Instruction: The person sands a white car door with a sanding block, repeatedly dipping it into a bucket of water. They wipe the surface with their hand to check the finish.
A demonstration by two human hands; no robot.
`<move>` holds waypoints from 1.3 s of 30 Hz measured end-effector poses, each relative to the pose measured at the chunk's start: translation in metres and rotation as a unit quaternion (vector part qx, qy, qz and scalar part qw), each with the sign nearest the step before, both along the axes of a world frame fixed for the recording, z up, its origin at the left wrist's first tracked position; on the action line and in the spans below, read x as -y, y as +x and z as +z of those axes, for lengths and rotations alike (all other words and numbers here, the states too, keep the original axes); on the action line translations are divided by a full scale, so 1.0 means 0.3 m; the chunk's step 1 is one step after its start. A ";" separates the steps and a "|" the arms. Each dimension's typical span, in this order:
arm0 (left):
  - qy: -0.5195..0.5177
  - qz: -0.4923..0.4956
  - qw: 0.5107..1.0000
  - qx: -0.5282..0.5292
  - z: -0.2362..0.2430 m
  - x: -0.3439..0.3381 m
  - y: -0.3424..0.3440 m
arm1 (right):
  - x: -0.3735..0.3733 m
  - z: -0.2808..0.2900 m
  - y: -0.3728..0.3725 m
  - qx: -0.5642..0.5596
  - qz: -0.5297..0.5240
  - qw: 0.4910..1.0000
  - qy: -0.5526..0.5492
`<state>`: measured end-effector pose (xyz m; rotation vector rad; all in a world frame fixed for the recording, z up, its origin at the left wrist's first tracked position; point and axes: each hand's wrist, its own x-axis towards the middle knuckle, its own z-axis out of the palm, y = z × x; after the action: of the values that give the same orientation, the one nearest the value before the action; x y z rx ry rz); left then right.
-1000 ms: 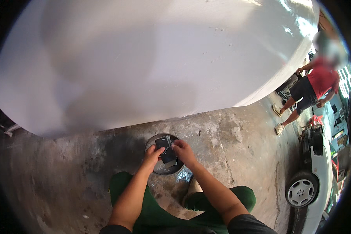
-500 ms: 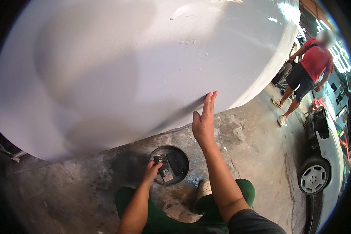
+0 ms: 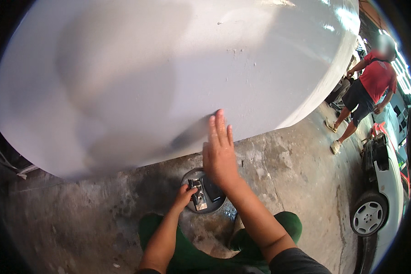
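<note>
A large white, curved vehicle panel (image 3: 132, 68) fills the upper view, with small bumps on its surface. My right hand (image 3: 220, 150) reaches up to its lower part, fingers stretched out, the fingertips at or on the surface. My left hand (image 3: 185, 195) grips a dark rectangular block (image 3: 199, 199) with light patches, low over a round dark metal basin (image 3: 207, 211) on the concrete floor, below the panel. Part of the basin is hidden behind my right hand.
A person (image 3: 372, 84) in a red shirt and dark shorts stands at the right beside the panel's end. Below them is a pale car (image 3: 392, 178) with a silver-rimmed wheel (image 3: 368, 215). My green-trousered knees (image 3: 287, 226) frame the basin.
My right hand left the block and rose to the panel, and since half a second ago has moved leftward along it. My left hand still grips the block over the basin.
</note>
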<state>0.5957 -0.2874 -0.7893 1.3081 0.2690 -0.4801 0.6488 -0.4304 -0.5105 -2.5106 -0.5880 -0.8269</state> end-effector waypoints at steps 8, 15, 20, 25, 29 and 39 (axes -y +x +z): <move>0.024 -0.007 1.000 0.015 -0.006 0.018 -0.002 | -0.043 -0.179 -0.036 -0.016 0.063 0.998 -0.017; 0.029 -0.019 0.999 -0.007 0.020 0.016 -0.006 | 0.205 -0.387 0.089 -0.109 -0.100 0.962 0.228; 0.031 -0.034 0.999 0.001 -0.005 0.015 -0.002 | 0.267 -0.447 0.122 -0.098 -0.101 0.968 0.206; 0.082 -0.049 0.995 -0.003 -0.001 0.012 0.003 | 0.307 -0.390 0.138 -0.049 -0.136 0.961 0.235; 0.059 -0.035 0.998 -0.002 0.058 0.039 0.001 | 0.417 -0.167 0.200 -0.025 -0.176 0.941 0.288; 0.030 -0.027 0.999 -0.007 0.029 0.026 0.006 | 0.446 -0.032 0.197 -0.127 -0.200 0.935 0.265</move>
<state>0.5975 -0.2952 -0.7808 1.3739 0.2621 -0.5308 0.7078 -0.5642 -0.5200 -2.1913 0.2242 -0.6613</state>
